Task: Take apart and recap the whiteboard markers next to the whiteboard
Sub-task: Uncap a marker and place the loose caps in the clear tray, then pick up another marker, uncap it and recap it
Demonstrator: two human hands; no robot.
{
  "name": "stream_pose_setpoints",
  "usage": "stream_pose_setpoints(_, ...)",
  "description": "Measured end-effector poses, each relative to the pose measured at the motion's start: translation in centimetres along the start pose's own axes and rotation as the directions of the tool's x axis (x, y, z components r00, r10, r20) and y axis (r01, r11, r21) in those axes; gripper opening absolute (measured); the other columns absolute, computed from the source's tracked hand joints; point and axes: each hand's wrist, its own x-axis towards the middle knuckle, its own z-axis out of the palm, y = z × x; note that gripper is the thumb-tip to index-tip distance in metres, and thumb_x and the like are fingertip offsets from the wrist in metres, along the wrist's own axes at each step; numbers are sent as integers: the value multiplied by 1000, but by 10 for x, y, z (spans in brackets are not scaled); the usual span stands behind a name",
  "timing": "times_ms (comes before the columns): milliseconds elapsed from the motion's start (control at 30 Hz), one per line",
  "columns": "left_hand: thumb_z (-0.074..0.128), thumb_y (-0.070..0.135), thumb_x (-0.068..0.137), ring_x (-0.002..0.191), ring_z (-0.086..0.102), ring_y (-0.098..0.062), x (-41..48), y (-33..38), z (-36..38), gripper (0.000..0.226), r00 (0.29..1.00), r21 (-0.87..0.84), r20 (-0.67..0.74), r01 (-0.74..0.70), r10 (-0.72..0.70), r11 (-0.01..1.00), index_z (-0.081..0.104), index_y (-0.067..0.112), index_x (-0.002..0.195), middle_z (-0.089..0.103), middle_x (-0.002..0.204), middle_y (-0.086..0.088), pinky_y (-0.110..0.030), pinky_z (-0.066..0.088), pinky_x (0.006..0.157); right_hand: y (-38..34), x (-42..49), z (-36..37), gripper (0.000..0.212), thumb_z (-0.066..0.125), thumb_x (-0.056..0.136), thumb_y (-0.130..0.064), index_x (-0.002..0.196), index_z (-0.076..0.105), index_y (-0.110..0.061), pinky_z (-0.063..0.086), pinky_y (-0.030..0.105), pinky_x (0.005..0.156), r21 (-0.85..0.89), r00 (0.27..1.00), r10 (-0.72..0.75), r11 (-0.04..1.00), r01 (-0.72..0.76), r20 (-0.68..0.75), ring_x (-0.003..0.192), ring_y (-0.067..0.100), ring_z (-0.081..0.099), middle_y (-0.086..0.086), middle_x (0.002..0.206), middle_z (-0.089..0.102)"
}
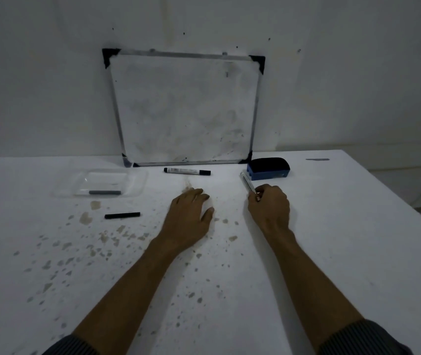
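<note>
A framed whiteboard point(183, 108) leans upright against the wall at the back of the white table. Just in front of it lies a capped black-and-white marker point(187, 171). My right hand point(269, 204) is closed around a second white marker point(247, 184), whose far end points toward the eraser. My left hand point(191, 213) rests flat on the table, fingers loosely spread, holding nothing. A black stick-shaped marker part point(122, 215) lies on the table to the left. Another dark marker part point(104, 192) sits inside a clear plastic tray point(137, 183).
A blue eraser with a black pad point(268, 169) sits at the whiteboard's lower right corner, close to the held marker's tip. The table point(345, 239) is spotted with brownish stains. Its right edge drops off at the far right.
</note>
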Motion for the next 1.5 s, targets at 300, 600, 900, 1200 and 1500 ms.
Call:
stream_pose_setpoints(300,51,44,99,139,51,-29,-1,4,-8,53,998,-51,22,57,-56,997,62,11,138,59,147,-9,-45,31,120,-7,-26,-3,56,72,89,-38,131,60,-3,53,43,94,31,999,0,1000,2,-38,108,31,59,16,122,57)
stream_pose_setpoints(600,58,31,105,135,56,-20,-15,4,-43,40,982,-359,14,179,-187,916,57,15,142,58,146,-3,-24,41,103,-33,-79,0,33,63,98,-28,129,61,-16,44,16,89,231,941,-274,946,227,198,101,5,53,5,130,54)
stream_pose_setpoints(900,49,35,108,149,41,-26,-51,-31,-37,52,999,-15,33,17,-16,1000,51,6,150,47,160,-11,-32,24,123,-71,-28,40,34,64,96,-28,127,61,-15,47,29,92,200,867,-381,922,332,320,106,21,59,9,125,56)
stream_pose_setpoints(1200,54,37,104,141,48,-22,-45,-42,-32,47,999,-88,-42,-14,10,996,60,10,142,55,153,-7,-29,28,119,-111,40,92,41,65,92,-32,130,66,-14,39,45,100,-11,876,-437,894,448,204,119,36,55,13,128,63)
stream_pose_setpoints(1500,60,30,101,130,55,-17,-39,-43,-34,34,996,-180,-82,25,-40,983,70,13,129,64,140,-1,-21,32,109,-101,28,103,25,64,96,-31,111,75,-13,35,35,88,109,876,-473,880,463,98,104,26,60,9,108,68)
